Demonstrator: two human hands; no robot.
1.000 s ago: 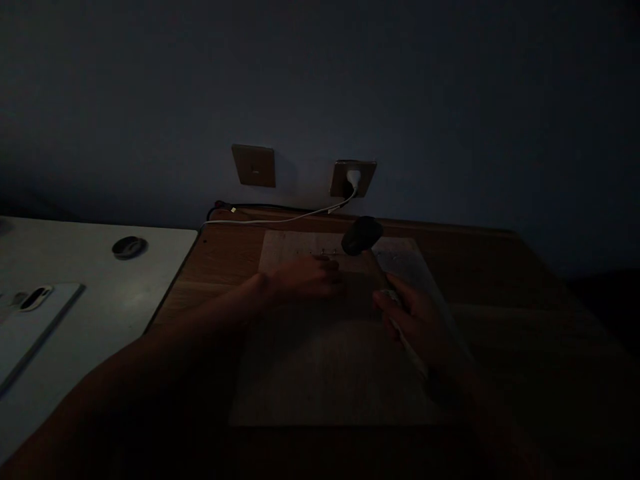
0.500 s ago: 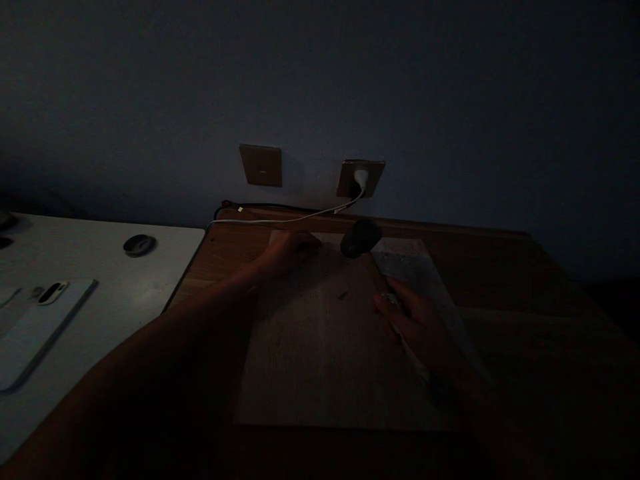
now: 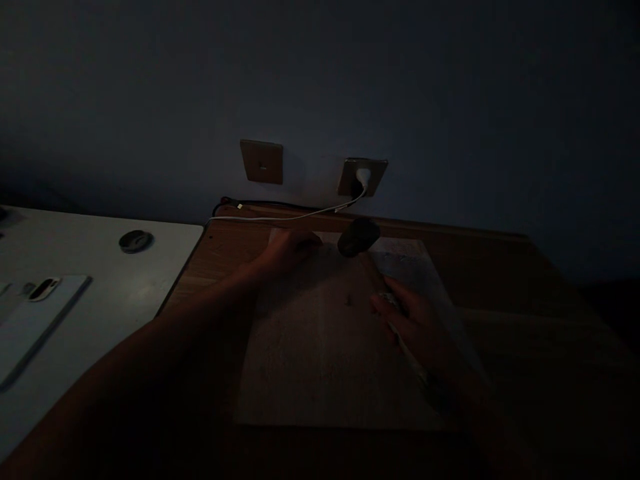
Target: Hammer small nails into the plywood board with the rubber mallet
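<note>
Dimly, right hand [image 3: 417,327] grips dark-headed hammer [image 3: 357,238]; left hand [image 3: 287,248] on pale board [image 3: 310,360], grip unclear.

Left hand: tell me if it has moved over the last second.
Yes. The left hand slid away toward the wall, to the far edge of the wooden board, left of the hammer.

Speck [image 3: 349,300] on board [image 3: 310,360] too small to identify, right hand [image 3: 420,327] covering tool handle [image 3: 374,277], white device [image 3: 35,320] cropped left
</note>
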